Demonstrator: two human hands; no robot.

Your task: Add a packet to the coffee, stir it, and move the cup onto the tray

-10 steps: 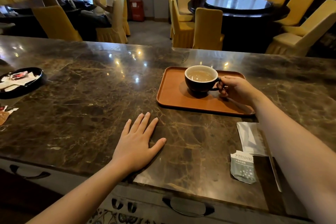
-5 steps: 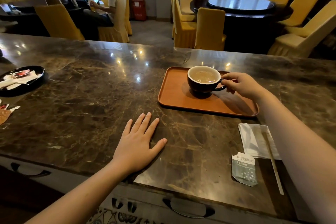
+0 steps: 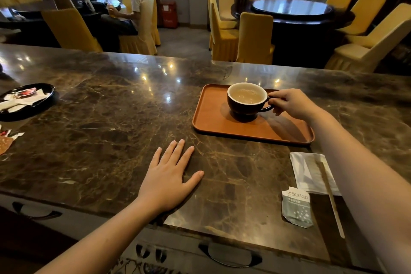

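Observation:
A dark cup [image 3: 245, 107] with light brown coffee stands on the orange-brown tray [image 3: 213, 118] at the centre right of the marble counter. My right hand [image 3: 291, 103] pinches the cup's handle from the right. My left hand [image 3: 169, 180] lies flat on the counter, fingers spread, holding nothing. A torn pale green packet [image 3: 297, 207] lies near the front edge at the right. Beside it a wooden stir stick [image 3: 331, 198] rests partly on a white wrapper [image 3: 307, 169].
A black dish [image 3: 29, 107] with several packets sits at the far left, with scraps [image 3: 6, 140] near it. Yellow-covered chairs [image 3: 253, 38] and dark round tables stand beyond the counter. A person sits at the far left table. Drawer handles line the counter's front.
My right hand has loosened from a full grip to a fingertip pinch on the handle. The cup stays on the tray. The view has shifted slightly.

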